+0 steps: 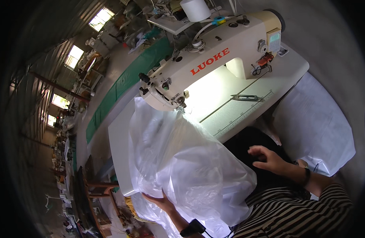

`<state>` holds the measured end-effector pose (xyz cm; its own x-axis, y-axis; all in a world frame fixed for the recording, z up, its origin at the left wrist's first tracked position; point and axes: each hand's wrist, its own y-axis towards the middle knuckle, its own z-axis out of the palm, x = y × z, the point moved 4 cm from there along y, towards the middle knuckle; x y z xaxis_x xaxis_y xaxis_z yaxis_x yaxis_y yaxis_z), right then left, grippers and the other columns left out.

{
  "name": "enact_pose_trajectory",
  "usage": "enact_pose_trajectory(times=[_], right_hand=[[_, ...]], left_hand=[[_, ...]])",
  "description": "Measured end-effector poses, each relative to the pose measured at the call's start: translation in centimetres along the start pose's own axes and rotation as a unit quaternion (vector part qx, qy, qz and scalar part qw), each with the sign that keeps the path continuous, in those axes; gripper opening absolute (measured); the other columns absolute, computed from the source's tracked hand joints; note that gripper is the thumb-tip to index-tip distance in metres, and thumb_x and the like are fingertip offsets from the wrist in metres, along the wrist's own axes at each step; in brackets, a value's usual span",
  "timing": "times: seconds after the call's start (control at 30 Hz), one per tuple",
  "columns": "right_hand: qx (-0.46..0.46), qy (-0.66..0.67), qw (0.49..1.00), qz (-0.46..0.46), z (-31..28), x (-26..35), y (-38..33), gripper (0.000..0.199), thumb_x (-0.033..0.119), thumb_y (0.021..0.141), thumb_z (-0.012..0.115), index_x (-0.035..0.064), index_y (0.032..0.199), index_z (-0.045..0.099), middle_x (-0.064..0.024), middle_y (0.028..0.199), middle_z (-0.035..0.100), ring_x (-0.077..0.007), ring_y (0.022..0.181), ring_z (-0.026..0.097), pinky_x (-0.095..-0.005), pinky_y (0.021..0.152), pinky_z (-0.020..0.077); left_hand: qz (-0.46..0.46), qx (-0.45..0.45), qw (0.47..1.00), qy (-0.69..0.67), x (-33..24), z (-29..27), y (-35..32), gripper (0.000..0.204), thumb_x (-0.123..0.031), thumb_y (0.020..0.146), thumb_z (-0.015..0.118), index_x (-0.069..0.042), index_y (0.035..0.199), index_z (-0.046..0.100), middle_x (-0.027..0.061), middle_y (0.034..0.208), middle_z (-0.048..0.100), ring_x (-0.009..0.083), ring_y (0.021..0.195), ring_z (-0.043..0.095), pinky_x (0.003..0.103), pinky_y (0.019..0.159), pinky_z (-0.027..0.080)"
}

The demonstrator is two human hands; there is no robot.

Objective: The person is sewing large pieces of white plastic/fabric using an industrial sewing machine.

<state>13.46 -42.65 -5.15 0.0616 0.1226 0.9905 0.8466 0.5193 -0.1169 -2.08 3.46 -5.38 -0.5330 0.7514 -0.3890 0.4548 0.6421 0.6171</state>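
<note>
At near left, white sheeting point(194, 170) runs up to the sewing machine point(242, 41), left hand point(160, 202) spread against it, right hand point(266, 159) empty, loosely curled; seemingly mid-seam, the next move calls for steadying the sheeting.

1. The lower edge crops a white plastic sheet point(194, 170).
2. The top edge cuts off a white thread cone point(195, 11).
3. Details beneath the sewing machine point(218, 43) appear too small to tell.
4. Distant clutter point(60, 160) blurs.

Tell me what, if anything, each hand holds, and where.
The left hand touches the translucent plastic sheeting on its left side; a grip can't be told. The right hand is empty.
</note>
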Motion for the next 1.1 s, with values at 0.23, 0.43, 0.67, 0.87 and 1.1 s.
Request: enact_pose_trajectory(times=[0.23,0.43,0.67,0.87,1.1], right_hand=[[0.208,0.253,0.94,0.1,9.3,-4.8,3.9,0.039,0.015,0.092,0.066,-0.0021,0.126,0.055,-0.0088,0.113,0.066,-0.0144,0.104,0.061,-0.0303,0.095,0.0471],[0.075,0.244,0.96,0.115,4.7,-2.0,1.5,0.015,0.011,0.097,0.056,0.0004,0.108,0.057,-0.0006,0.085,0.059,-0.0054,0.066,0.054,-0.0232,0.066,0.0516],[0.162,0.135,0.975,0.062,6.6,-4.8,2.8,0.035,0.026,0.095,0.065,-0.0008,0.115,0.056,-0.0053,0.101,0.063,-0.0104,0.098,0.058,-0.0262,0.091,0.0459],[0.226,0.163,0.946,0.164,9.1,-3.4,1.6,0.037,0.022,0.092,0.07,-0.0029,0.117,0.061,-0.0089,0.11,0.067,-0.0147,0.103,0.062,-0.0305,0.096,0.0479],[0.218,0.116,0.952,0.183,5.7,-1.5,-1.8,0.032,0.016,0.094,0.065,-0.004,0.117,0.062,-0.0083,0.107,0.068,-0.0131,0.098,0.062,-0.0293,0.09,0.0503]], left_hand=[[-0.227,0.29,0.905,-0.213,-1.7,5.4,-8.4,0.052,-0.02,0.09,0.068,0.008,0.129,0.046,0.0254,0.127,0.05,0.0365,0.12,0.049,0.046,0.101,0.043],[-0.041,-0.029,0.999,0.015,0.7,-5.2,1.4,0.027,-0.01,0.088,0.067,0.007,0.109,0.061,0.0191,0.101,0.068,0.0318,0.083,0.068,0.039,0.075,0.058],[0.137,0.152,0.962,0.182,3.3,-4.5,8.1,0.025,-0.006,0.081,0.066,0.0,0.105,0.064,0.0143,0.099,0.07,0.0345,0.085,0.067,0.044,0.072,0.054],[0.064,0.145,0.882,-0.445,-11.1,-7.8,1.3,0.044,-0.036,0.091,0.063,-0.008,0.124,0.057,0.0121,0.131,0.057,0.0303,0.114,0.059,0.048,0.099,0.046],[-0.162,0.303,0.924,-0.168,-2.4,-4.6,4.5,0.048,-0.005,0.087,0.062,-0.007,0.134,0.051,0.0119,0.137,0.054,0.0255,0.124,0.054,0.041,0.102,0.044]])
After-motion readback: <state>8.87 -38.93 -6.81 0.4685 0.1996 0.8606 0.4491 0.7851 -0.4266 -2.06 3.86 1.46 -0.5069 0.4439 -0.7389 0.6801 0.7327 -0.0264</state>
